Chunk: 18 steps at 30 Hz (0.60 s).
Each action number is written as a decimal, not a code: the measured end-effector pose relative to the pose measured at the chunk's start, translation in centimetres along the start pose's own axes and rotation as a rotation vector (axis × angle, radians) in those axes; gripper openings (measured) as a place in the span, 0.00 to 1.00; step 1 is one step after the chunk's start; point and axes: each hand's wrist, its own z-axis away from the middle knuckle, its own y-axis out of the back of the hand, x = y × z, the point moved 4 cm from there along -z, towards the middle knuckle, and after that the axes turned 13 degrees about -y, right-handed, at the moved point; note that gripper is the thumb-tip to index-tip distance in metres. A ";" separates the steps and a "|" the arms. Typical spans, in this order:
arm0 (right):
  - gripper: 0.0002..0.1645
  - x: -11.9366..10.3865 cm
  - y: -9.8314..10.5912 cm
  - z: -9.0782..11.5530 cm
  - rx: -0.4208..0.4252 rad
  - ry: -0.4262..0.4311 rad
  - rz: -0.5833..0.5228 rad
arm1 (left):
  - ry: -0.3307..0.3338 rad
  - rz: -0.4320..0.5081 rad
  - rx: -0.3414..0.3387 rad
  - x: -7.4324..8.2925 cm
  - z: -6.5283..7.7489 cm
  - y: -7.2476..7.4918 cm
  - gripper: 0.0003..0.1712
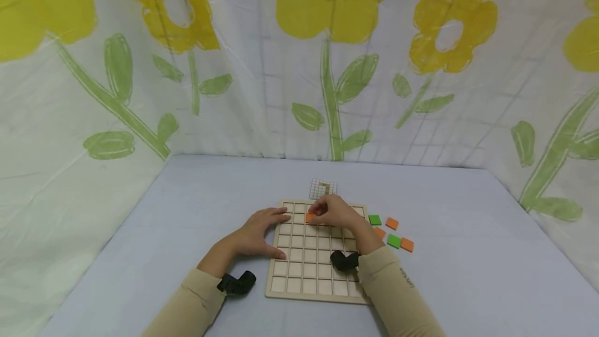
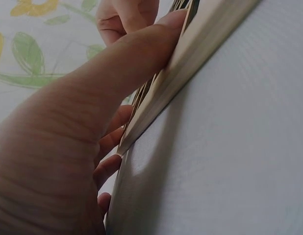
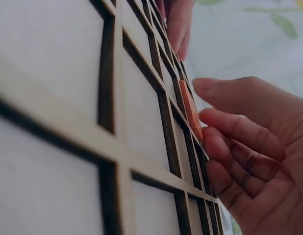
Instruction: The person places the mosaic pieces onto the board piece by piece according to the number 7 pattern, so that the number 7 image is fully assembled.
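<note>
A wooden grid board [image 1: 294, 285] lies on the table. My left hand [image 1: 256, 233] rests spread along the board's left edge; its thumb [image 2: 156, 36] lies on the rim in the left wrist view. Near the far end of the board, my right hand [image 1: 334, 211] holds an orange square tile [image 1: 309, 218] at one cell. From the right wrist view, that orange tile [image 3: 190, 110] sits slightly raised in the cell, with thumb and fingertips close about its ends. Their exact contact is hard to tell.
Loose green tiles [image 1: 375, 220] and orange tiles [image 1: 392, 223] lie right of the board. Beyond its far edge lies a small card with a coloured grid pattern [image 1: 323, 189]. A curtain with yellow flowers [image 1: 252, 118] hangs behind the table.
</note>
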 end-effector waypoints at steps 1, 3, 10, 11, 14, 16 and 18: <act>0.15 -0.1 0.1 0.0 -0.003 0.003 0.004 | -0.003 0.002 0.000 0.0 0.0 0.1 0.52; 0.17 -0.3 0.3 0.0 -0.007 0.010 0.019 | -0.006 0.004 -0.004 0.0 -0.1 0.2 0.52; 0.22 -1.4 1.8 0.6 0.000 0.060 0.043 | -0.007 -0.014 0.013 -0.2 -0.2 0.5 0.52; 0.23 -1.5 2.1 0.9 0.002 0.056 0.042 | -0.003 -0.011 0.012 -0.2 -0.2 0.5 0.52; 0.25 -1.6 3.1 1.7 0.017 0.051 0.029 | 0.007 -0.008 -0.006 -0.3 -0.2 0.3 0.52; 0.26 -1.7 3.7 2.3 0.032 0.048 0.019 | 0.010 -0.014 -0.015 -0.3 -0.1 0.1 0.53; 0.26 -1.7 4.3 3.0 0.045 0.052 0.011 | 0.011 -0.020 -0.017 -0.3 -0.1 0.0 0.53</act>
